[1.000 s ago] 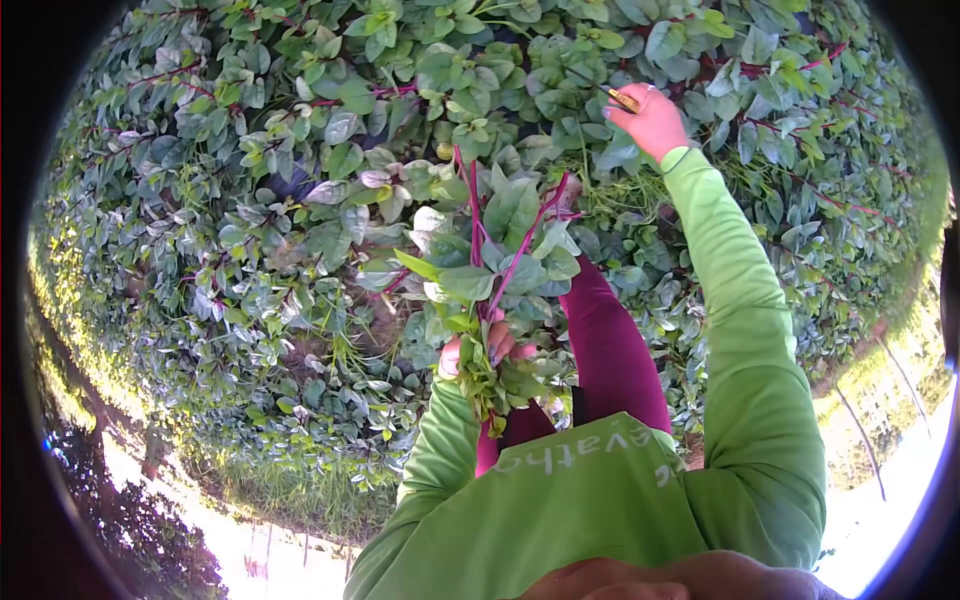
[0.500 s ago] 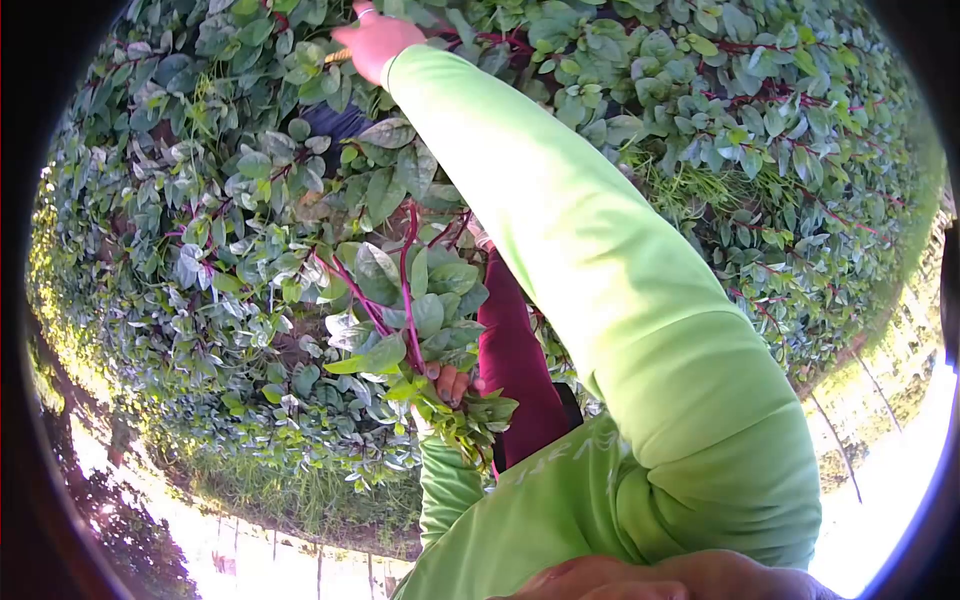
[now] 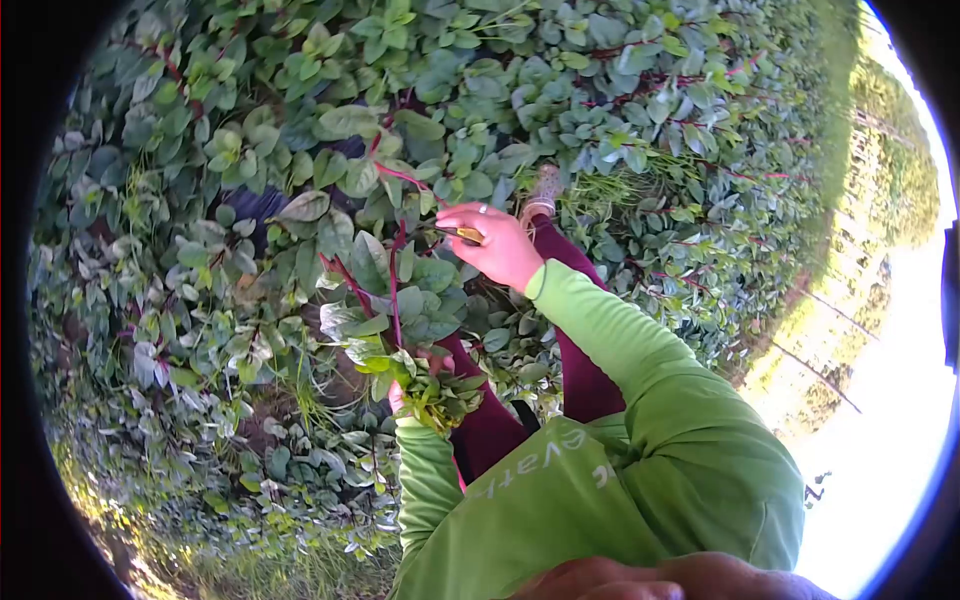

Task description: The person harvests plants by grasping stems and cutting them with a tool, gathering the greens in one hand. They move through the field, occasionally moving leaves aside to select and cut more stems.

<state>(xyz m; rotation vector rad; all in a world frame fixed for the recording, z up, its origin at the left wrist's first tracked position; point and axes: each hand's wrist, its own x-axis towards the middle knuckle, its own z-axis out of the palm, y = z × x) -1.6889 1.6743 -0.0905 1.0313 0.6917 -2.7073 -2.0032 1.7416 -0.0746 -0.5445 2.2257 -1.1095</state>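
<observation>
My right hand, with a ring on one finger, is closed around a small yellow-handled tool. A cut or attached red-purple stem with leaves reaches its fingertips; whether it is still rooted I cannot tell. Lower down, my left hand is closed around a bunch of leafy stems, partly hidden by the leaves. The thick purple stems of the bunch point up and away from me, and bright green leaves hang over my left wrist.
Dense leafy plants with reddish stems surround me. My legs in dark red trousers stand among them, one foot showing beyond my right hand. Dark sheeting shows between leaves at the left. Grass and wire lines lie at the right.
My right hand has come back from the far plants towards the bunch, with a red stem now at its fingers. My left hand stays on the bunch. The view has turned.
</observation>
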